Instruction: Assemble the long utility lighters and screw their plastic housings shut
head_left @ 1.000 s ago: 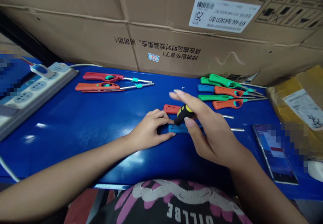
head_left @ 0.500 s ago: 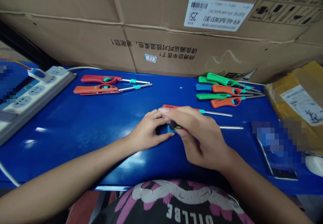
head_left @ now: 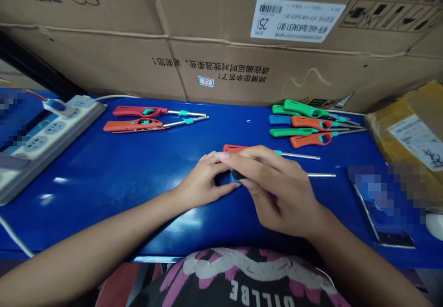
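Note:
My left hand [head_left: 204, 177] rests on the blue table [head_left: 114, 168] and pinches the end of a blue long-nosed lighter [head_left: 226, 177] lying flat, whose metal tube [head_left: 321, 175] sticks out to the right. My right hand [head_left: 277, 187] is closed over a short black-and-yellow screwdriver [head_left: 238, 174], held down on the lighter's handle. Only the tool's dark end shows under my fingers. Just behind my hands lies a red lighter [head_left: 235, 148] with a teal collar.
Two red lighters [head_left: 138, 117] lie at the back left and several green, blue and orange ones [head_left: 304, 122] at the back right. A power strip [head_left: 44, 131] is at left, a phone [head_left: 384, 205] and a yellow parcel [head_left: 411, 136] at right. Cardboard boxes [head_left: 221, 34] wall the back.
My right hand came down from above the lighter, with fingers spread, and folded over the screwdriver onto the lighter's handle. My left hand stayed put.

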Demonstrator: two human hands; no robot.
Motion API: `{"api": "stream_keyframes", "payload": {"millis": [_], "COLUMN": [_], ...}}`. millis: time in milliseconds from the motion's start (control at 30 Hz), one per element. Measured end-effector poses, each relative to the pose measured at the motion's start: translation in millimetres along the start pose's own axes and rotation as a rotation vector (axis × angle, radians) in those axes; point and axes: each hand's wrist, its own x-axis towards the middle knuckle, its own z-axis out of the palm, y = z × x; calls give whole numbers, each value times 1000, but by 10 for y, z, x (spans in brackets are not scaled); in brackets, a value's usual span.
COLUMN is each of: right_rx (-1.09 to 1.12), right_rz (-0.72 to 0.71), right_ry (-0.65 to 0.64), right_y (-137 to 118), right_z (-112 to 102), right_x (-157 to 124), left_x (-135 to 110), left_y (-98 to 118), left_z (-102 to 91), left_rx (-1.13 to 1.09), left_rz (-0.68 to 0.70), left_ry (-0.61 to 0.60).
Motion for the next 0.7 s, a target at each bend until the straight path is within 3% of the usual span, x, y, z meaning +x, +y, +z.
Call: {"api": "stream_keyframes", "payload": {"millis": [100,167,267,400,533,700], "right_rx": [-147,-185,-70,63,-66,-76], "right_rz": [-27,-26,22,8,-7,102], "right_ry": [112,97,21,73,168,93], "right_y": [38,48,55,68,65,49], "right_z": [17,11,-33,-37,16,-80], "right_x": [2,1,6,33,53,39], "left_x": [-5,-8,-11,-22,-29,-17], "left_y": [-18,-29,-40,-51,-53,-29], "left_z": [1,3,9,18,19,-5], "left_rx": [6,8,32,57,46,58], "left_rz": [-22,-24,21,39,28,7], "left_ry": [-10,-4,34,44,31,15]}}
